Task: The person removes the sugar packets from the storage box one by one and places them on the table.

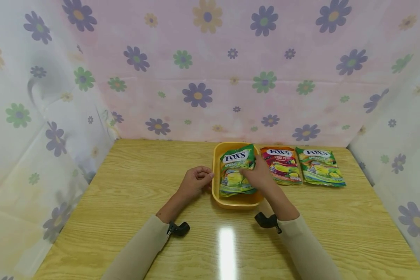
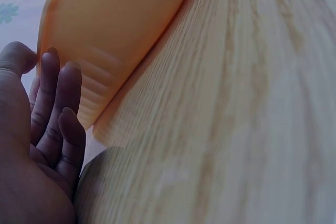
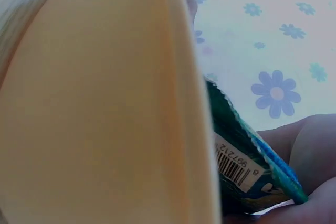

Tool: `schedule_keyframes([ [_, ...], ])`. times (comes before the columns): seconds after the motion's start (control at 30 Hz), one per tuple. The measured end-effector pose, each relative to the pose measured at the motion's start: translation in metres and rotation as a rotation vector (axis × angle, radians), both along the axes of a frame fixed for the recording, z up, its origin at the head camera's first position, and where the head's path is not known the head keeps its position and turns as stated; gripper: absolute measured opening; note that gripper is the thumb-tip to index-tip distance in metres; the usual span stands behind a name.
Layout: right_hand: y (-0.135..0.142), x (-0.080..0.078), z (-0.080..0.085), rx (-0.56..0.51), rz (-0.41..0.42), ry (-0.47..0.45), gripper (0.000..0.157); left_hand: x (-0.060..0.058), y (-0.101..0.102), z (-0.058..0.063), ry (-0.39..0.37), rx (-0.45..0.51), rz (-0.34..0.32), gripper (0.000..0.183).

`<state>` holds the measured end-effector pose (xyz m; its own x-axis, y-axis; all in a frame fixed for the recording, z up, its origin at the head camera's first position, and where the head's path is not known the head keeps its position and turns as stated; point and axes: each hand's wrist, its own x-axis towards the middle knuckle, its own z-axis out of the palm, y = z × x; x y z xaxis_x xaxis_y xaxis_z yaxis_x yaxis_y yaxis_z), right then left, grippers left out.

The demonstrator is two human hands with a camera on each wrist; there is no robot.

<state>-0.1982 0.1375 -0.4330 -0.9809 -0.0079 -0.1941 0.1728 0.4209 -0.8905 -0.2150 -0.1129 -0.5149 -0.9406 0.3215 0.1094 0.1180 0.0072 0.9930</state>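
A yellow plastic tub [image 1: 238, 201] stands near the back middle of the table. In the head view a green Fox's Spring Tea candy bag [image 1: 235, 171] is inside its outline. My right hand [image 1: 260, 173] pinches this bag by its right edge, over the tub's right rim. The right wrist view shows the bag's barcode side [image 3: 239, 169] beyond the tub wall [image 3: 105, 103], beside the fingers. At the tub's left rim, my left hand [image 1: 197, 179] has its thumb and fingertips on the edge; the left wrist view shows fingers [image 2: 65, 90] against the outer wall.
To the right of the tub lie a red Fox's Fruits candy bag [image 1: 281, 166] and another green Spring Tea bag [image 1: 320, 167], side by side. A flowered cloth [image 1: 210, 105] hangs along the back edge of the wooden table [image 1: 143, 163] and down both sides.
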Motion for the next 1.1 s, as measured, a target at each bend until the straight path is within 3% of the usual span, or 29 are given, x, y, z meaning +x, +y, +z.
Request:
schedule_keyframes([
  [0.37, 0.025, 0.012, 0.004, -0.143, -0.052, -0.073, 0.08, -0.001, 0.001, 0.001, -0.025, 0.002, 0.009, 0.02],
  [0.63, 0.049, 0.023, 0.01, -0.251, -0.013, -0.075, 0.075, -0.001, 0.001, 0.002, -0.018, -0.005, 0.008, 0.021],
  [1.1, 0.091, 0.04, 0.016, -0.299, 0.033, -0.114, 0.078, -0.004, 0.004, 0.0, -0.018, 0.025, 0.012, 0.021],
])
